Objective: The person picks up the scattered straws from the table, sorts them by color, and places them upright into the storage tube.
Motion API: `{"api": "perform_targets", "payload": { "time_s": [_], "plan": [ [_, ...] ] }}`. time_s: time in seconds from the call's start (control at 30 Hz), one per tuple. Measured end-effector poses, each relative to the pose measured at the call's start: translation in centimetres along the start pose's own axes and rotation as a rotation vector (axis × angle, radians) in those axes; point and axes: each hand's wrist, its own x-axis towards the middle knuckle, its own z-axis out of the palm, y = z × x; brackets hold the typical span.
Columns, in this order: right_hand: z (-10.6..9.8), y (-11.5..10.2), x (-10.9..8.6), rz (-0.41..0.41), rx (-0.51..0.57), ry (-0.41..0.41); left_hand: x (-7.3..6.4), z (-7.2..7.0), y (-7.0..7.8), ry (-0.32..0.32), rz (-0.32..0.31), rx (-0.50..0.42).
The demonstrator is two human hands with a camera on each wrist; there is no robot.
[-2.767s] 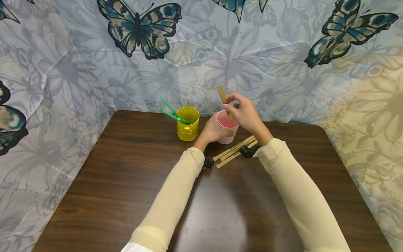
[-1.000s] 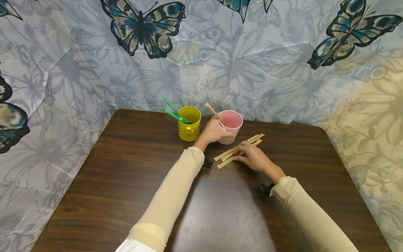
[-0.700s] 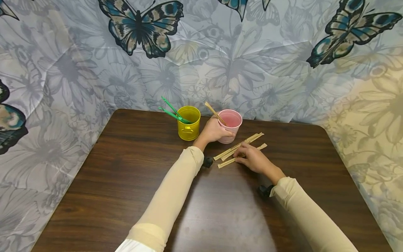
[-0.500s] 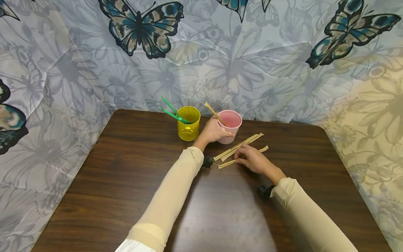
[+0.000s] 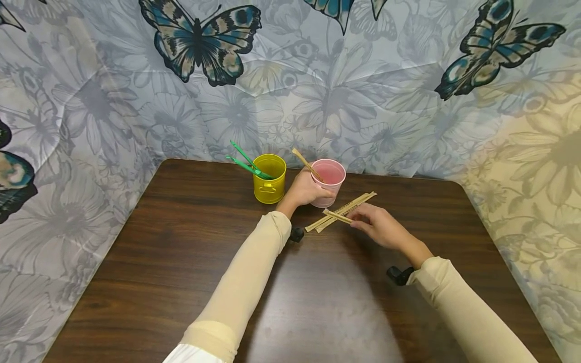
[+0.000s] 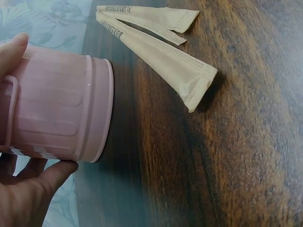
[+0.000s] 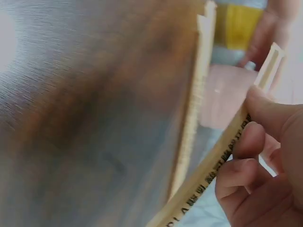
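My left hand (image 5: 303, 188) grips a small pink bucket (image 5: 335, 190) round its side; the left wrist view shows the thumb and fingers on its wall. One slim paper-wrapped straw (image 5: 304, 161) leans in that bucket, its upper end sticking out to the left. My right hand (image 5: 381, 226) pinches another paper-wrapped straw (image 5: 337, 216) between thumb and fingers. Dark printing runs along this straw (image 7: 208, 175) in the right wrist view. In the head view it crosses over the wrapped straws (image 5: 360, 200) lying on the table in front of the bucket.
Just left of the pink bucket stands a yellow bucket (image 5: 269, 193) with thin green sticks (image 5: 245, 162) leaning out of it. The brown wooden table (image 5: 181, 252) ends at a butterfly-print cloth (image 5: 290, 91) behind. A black wrist camera (image 5: 399, 275) sits on the right wrist.
The right hand has released one wrapped straw into the pink bucket, then picked up another from the table. That straw has swung round across the others. The left hand keeps its hold.
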Motion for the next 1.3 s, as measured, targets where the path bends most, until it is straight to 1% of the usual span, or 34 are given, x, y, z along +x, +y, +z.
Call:
{"api": "perform_targets", "payload": {
  "time_s": [0.17,0.27,0.37,0.5,0.67,0.83,0.97,1.07,1.2,1.3],
  "plan": [
    [-1.9,-1.0,0.8,-0.043,0.028,0.182,0.1,0.1,-0.2,-0.002,-0.002,-0.009],
    [-2.9,-2.1,1.8,-0.049,0.048,0.301,0.1,0.0,-0.1,-0.003,-0.005,-0.008],
    [-3.7,-3.3,3.0,-0.069,0.084,0.398,0.1,0.0,-0.1,-0.006,-0.005,-0.004],
    [-4.9,-4.9,4.8,-0.102,0.140,0.486,0.2,0.0,-0.2,-0.011,0.002,0.014],
    [-6.4,-7.2,7.3,-0.134,0.186,0.547,0.4,-0.1,-0.2,-0.020,0.020,0.023],
    [-7.3,-9.0,9.6,-0.159,0.228,0.571,0.5,0.0,-0.6,-0.014,0.036,0.044],
    [-6.9,-9.3,11.0,-0.173,0.263,0.555,0.6,0.1,-0.6,-0.017,0.038,0.044],
    [-6.0,-9.0,11.5,-0.163,0.257,0.512,0.6,0.1,-0.4,-0.022,0.012,0.057],
    [-4.6,-8.1,11.6,-0.098,0.210,0.413,0.5,-0.2,-0.2,-0.033,-0.032,0.081],
    [-3.5,-7.4,11.5,-0.039,0.180,0.341,0.4,-0.3,-0.1,-0.046,-0.024,0.068]
  ]
}}
